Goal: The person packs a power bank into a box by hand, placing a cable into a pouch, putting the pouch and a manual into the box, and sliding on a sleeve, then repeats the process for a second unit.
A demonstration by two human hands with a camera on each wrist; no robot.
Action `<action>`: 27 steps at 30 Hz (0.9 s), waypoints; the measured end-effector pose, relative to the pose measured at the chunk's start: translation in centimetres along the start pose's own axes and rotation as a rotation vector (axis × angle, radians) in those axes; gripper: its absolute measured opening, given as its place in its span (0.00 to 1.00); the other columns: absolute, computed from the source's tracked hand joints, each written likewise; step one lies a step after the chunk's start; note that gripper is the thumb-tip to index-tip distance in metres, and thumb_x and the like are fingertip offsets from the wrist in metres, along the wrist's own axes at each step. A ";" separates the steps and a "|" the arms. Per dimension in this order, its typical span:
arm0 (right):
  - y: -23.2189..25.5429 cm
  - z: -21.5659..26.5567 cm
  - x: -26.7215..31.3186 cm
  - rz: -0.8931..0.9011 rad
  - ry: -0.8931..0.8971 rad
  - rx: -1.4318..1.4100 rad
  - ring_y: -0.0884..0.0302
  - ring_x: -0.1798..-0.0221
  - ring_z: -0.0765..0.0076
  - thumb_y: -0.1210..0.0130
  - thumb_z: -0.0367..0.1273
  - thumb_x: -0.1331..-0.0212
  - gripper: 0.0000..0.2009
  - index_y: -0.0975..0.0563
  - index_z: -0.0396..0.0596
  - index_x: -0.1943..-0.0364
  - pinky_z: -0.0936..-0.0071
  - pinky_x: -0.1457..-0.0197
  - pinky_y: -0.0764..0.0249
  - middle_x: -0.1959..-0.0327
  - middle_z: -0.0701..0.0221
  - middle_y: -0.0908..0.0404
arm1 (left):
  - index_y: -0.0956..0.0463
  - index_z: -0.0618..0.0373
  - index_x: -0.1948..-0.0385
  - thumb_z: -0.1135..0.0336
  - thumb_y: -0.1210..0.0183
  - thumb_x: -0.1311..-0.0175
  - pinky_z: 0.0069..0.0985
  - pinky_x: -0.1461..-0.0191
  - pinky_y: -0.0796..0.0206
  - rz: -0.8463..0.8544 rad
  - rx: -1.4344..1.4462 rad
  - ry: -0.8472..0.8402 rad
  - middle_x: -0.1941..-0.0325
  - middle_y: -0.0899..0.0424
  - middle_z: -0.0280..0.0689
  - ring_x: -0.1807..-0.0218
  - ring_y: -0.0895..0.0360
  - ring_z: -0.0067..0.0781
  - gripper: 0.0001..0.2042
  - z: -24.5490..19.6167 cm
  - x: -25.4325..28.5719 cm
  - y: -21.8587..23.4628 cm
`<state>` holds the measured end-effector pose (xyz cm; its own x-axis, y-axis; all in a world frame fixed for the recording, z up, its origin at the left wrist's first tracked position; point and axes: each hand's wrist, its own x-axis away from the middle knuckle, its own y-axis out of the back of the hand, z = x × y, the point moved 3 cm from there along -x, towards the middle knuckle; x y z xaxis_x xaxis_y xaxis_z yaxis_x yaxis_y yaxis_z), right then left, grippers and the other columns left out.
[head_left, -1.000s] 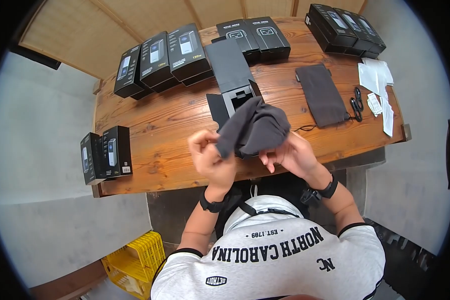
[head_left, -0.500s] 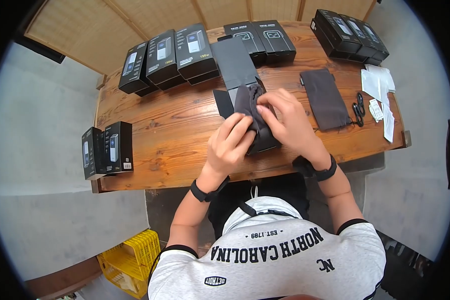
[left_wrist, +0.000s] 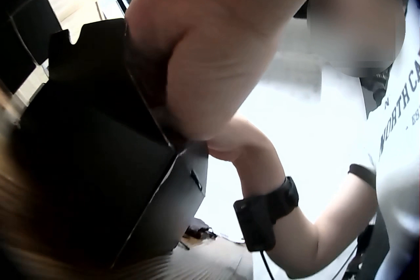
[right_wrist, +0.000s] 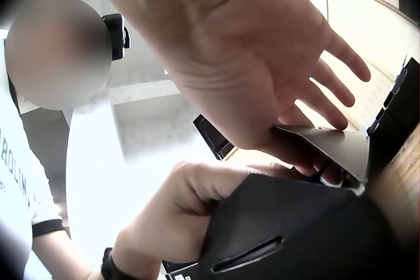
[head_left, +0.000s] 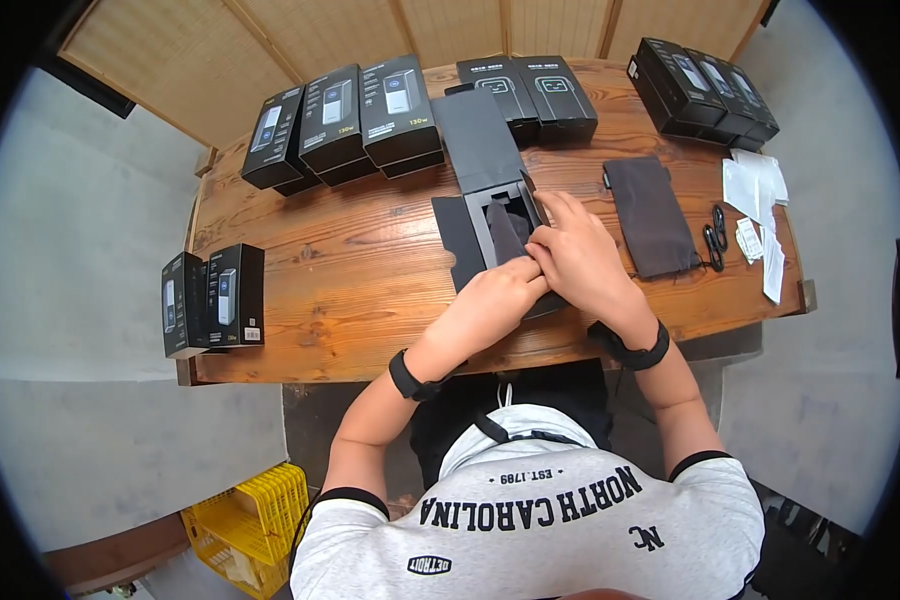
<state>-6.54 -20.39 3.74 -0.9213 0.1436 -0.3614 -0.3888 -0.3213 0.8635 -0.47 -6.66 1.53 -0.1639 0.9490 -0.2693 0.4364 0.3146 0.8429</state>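
An unlidded black box [head_left: 475, 212] sits at the middle of the table, its long lid flap [head_left: 478, 145] folded back. Inside lies a dark grey cloth pouch [head_left: 507, 232], part of it covered by the hands. My left hand [head_left: 500, 300] reaches over the box's near end, its fingers bent down into the box on the pouch and mostly hidden. From the right side my right hand [head_left: 582, 255] reaches in too, thumb low at the pouch. In the right wrist view several right-hand fingers [right_wrist: 335, 86] are spread and straight beside a raised side flap [right_wrist: 338, 149].
A flat dark grey pouch [head_left: 655, 220] lies to the right, with black cables [head_left: 715, 238] and white papers [head_left: 753, 190] beyond it. Printed black boxes stand at the back left [head_left: 345, 125], back middle [head_left: 555, 100], back right [head_left: 700, 90] and left edge [head_left: 235, 300] of the wooden table [head_left: 360, 260].
The grey pouch went from being held bunched over the box down into it. Both hands moved down with it; the right hand now lies over the box's right side, the left at its near end.
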 end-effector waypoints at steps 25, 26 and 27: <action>2.0 -3.7 7.1 -0.093 -0.131 -0.568 0.21 0.40 0.50 0.40 0.33 0.35 0.12 0.16 0.43 0.52 0.61 0.37 0.26 0.42 0.58 0.19 | 0.22 0.62 0.52 0.74 0.39 0.39 0.54 0.25 0.44 -0.012 -0.071 0.100 0.34 0.25 0.47 0.34 0.27 0.48 0.13 -0.6 1.4 1.5; 2.8 -5.2 7.6 -0.195 -0.223 -0.539 0.20 0.41 0.53 0.40 0.31 0.35 0.12 0.16 0.43 0.51 0.63 0.38 0.25 0.43 0.58 0.18 | 0.22 0.62 0.53 0.75 0.40 0.40 0.54 0.25 0.44 0.013 -0.074 0.109 0.34 0.24 0.46 0.35 0.26 0.48 0.13 -0.6 1.6 1.5; 3.8 -6.9 8.2 -0.294 -0.312 -0.510 0.19 0.42 0.57 0.39 0.29 0.36 0.11 0.16 0.43 0.51 0.65 0.39 0.24 0.44 0.59 0.17 | 0.22 0.62 0.53 0.76 0.41 0.42 0.53 0.26 0.44 0.038 -0.087 0.110 0.35 0.23 0.45 0.38 0.25 0.46 0.14 -0.8 1.8 1.4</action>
<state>-15.65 -26.92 1.57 -0.7606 0.5321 -0.3719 -0.6492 -0.6187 0.4424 -0.86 -4.51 2.63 -0.2466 0.9508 -0.1876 0.3670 0.2708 0.8899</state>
